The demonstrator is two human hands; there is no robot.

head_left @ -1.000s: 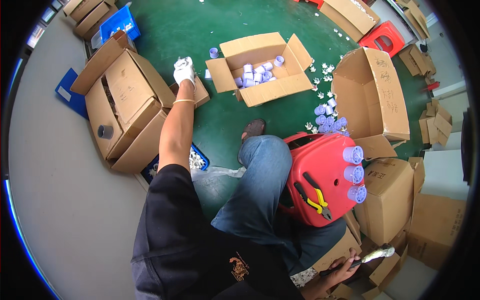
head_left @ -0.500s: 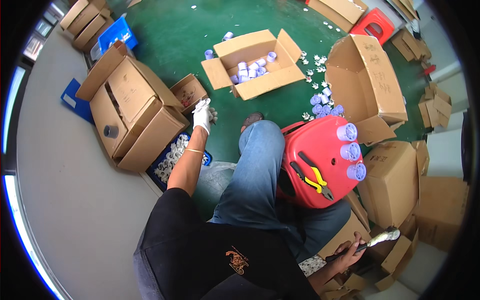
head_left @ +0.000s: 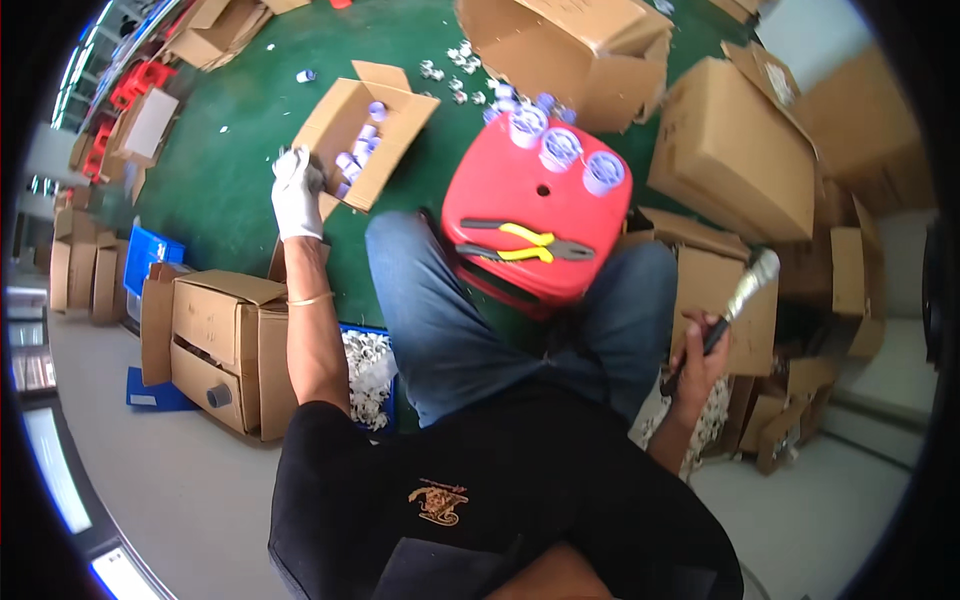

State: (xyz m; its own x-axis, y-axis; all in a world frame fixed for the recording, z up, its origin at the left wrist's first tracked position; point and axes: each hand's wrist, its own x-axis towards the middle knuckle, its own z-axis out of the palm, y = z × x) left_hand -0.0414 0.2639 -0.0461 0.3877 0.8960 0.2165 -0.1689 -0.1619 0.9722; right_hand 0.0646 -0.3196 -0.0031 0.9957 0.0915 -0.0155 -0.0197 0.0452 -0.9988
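Hammer-like tool is jutting from a worker's bare R hand, well apart from the R edge of a red stool. Fingers are wrapping the black handle, so this hand is clamping on it w/ no gap showing; the pale, silvery end is pointing up & away. Tool is looking stiff, prob. heavier toward that end, & the black grip is prob. offering the surest hold; the silvery wrap is perhaps proving slicker.

White-gloved L hand, meanwhile, is hovering at the L edge of a cardboard carton. Its fingers are looking curled, but can't tell how far apart they are, whether they're holding anything, or if they're touching the carton. Inside, more purple cups are lying loose.

On the stool, three purple cups are lining the far edge to the far R corner. They're looking light, stiff & a bit slick, w/ the round side wall prob. the best place to hold. Yellow-&-black pliers are lying flat toward the near edge, nose aiming R. By the L forearm, a blue tray is holding small white pcs.
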